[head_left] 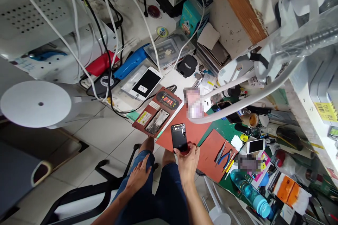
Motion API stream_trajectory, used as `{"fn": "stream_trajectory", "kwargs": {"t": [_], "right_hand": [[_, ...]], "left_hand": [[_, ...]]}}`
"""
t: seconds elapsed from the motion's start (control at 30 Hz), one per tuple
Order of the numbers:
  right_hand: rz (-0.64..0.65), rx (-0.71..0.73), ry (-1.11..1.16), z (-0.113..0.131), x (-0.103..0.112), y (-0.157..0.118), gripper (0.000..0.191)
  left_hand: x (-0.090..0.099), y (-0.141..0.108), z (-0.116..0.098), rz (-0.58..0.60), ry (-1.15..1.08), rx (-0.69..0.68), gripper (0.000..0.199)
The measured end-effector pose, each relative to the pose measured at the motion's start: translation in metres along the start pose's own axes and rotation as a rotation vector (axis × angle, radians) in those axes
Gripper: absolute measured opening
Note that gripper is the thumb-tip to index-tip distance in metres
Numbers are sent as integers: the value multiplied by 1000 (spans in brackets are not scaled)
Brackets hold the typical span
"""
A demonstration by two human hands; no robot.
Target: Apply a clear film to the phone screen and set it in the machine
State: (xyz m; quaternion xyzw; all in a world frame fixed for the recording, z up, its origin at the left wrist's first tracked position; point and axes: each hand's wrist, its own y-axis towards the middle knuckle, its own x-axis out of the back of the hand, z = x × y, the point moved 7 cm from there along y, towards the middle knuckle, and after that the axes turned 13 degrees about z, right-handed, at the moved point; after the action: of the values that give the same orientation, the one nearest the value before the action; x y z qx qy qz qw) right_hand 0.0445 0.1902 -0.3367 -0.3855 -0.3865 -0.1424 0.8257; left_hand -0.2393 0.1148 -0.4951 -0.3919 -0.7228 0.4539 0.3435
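My right hand [188, 158] grips the lower end of a black phone panel [179, 137] between thumb and fingers. Small metal and copper-coloured parts run along the panel's top end. It is over a reddish-brown mat [195, 132] at the table's front edge. My left hand [139, 173] lies on my left thigh, fingers stretched out, holding nothing. Left of the panel is a brown heating plate [139, 126] with a lit red display [167, 100], and a phone-shaped piece [157, 121] lies on it. Whether the panel touches the mat, I cannot tell.
Tweezers [220, 153] and blue-handled pliers [225, 158] lie on a second mat [211, 168] at right. Beyond is a blue bottle [250, 195]. A white phone [146, 82] sits behind the heating plate. A pale lamp arm [250, 103] and hanging cables [104, 38] cross above the table.
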Motion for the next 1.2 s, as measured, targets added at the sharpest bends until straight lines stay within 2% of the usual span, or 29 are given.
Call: {"fn": "stream_trajectory", "kwargs": {"t": [0.1, 0.2, 0.5, 0.57, 0.63, 0.73, 0.8, 0.9, 0.97, 1.1, 1.2], "right_hand": [[-14, 10, -6, 0, -4, -4, 58], [-5, -14, 7, -2, -6, -3, 55], [44, -70, 311, -9, 4, 5, 52], [123, -45, 388, -8, 5, 7, 45], [224, -4, 473, -4, 5, 8, 35], [325, 40, 583, 5, 9, 3, 43], [336, 53, 621, 13, 18, -6, 47], [266, 57, 617, 21, 39, -28, 39], [140, 118, 490, 28, 59, -45, 30], [-262, 454, -20, 60, 97, -84, 19], [-434, 631, -205, 77, 106, -106, 22]], "left_hand": [[0, -6, -16, -1, -91, -57, 76], [2, -14, -34, -20, -201, -96, 76], [-6, -43, -107, 12, -554, -235, 73], [2, -53, -121, -5, -598, -259, 71], [18, -67, -134, -67, -645, -283, 67], [47, -90, -162, -181, -678, -337, 53], [59, -105, -187, -188, -661, -390, 50], [69, -127, -225, -173, -636, -463, 55], [74, -140, -244, -184, -664, -488, 57], [72, -164, -279, -17, -944, -576, 46], [68, -178, -296, 48, -1158, -591, 34]]}}
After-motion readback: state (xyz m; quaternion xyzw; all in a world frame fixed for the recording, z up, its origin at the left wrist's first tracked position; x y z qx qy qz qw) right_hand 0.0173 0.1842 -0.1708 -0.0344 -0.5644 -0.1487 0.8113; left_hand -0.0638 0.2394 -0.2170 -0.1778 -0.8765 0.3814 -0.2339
